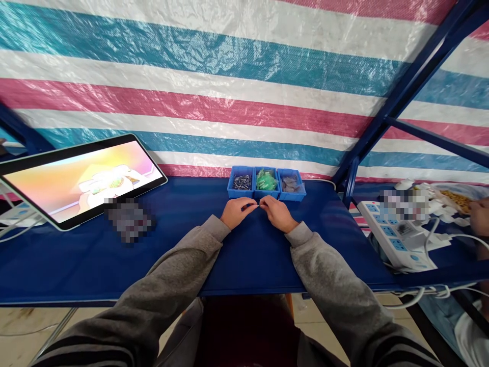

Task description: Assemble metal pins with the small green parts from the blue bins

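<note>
Observe left hand (239, 211) and right hand (280, 213) close together above the blue table (252, 260), each narrowed to a pinch, with fingertips almost meeting. Cannot tell of any item held between them; too small to make out. Find three blue boxes in a row just beyond the fingertips: dark metal pins (242, 182) in the left box (240, 194), green plastic pieces (266, 179) in the middle box (266, 193), cloudy plastic pieces (290, 184) in the right box (293, 196). Note well left of the hands a lit, tilted screen (64, 178) and, nearer, a blurred dark item (130, 220). Note well right a white power strip (389, 232) and, farther out, another person's hand (479, 216), partly cut off.
</note>
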The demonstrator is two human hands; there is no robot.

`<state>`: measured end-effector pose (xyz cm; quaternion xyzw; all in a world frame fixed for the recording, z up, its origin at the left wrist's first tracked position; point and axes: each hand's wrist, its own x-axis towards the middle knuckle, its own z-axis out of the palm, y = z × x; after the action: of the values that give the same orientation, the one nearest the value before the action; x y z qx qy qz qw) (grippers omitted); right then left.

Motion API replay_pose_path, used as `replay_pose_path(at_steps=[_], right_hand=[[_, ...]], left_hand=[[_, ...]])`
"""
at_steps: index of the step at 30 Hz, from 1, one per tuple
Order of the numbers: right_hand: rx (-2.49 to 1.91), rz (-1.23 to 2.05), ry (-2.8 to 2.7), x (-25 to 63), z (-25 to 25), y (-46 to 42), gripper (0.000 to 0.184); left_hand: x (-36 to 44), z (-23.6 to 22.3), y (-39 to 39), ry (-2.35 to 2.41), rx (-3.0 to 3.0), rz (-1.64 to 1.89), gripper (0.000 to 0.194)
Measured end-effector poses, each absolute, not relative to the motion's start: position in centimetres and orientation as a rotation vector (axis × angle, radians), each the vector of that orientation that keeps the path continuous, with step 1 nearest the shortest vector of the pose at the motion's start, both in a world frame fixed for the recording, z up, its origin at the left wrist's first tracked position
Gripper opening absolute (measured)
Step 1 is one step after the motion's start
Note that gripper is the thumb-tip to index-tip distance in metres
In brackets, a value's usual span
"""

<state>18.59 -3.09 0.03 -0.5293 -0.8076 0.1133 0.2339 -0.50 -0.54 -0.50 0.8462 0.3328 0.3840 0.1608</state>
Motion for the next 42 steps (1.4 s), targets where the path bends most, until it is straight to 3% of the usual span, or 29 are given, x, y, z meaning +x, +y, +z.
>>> replay_pose_path(at_steps=[7,16,37,42], right_hand=[[-1.292,0.409,-2.025,18.24,-0.12,-3.19,0.019],[-1.171,0.767,-1.635,17.88,-0.36,-3.2,0.017],[-1.213,0.736,-1.635,17.78,0.28,-3.65,0.048],[-1.177,0.75,-1.616,17.64,0.21,-3.62,0.036]], left_hand=[[-0.51,-0.38,-0.42,0.993,2.366,1.083,0.029],[-0.55,0.11,-0.62,1.116,2.294,1.111,0.038],[-0.36,-0.11,-0.73,1.023,2.295,1.178,0.034],[-0.43,0.19,-0.81,1.078,2.274,1.149,0.037]])
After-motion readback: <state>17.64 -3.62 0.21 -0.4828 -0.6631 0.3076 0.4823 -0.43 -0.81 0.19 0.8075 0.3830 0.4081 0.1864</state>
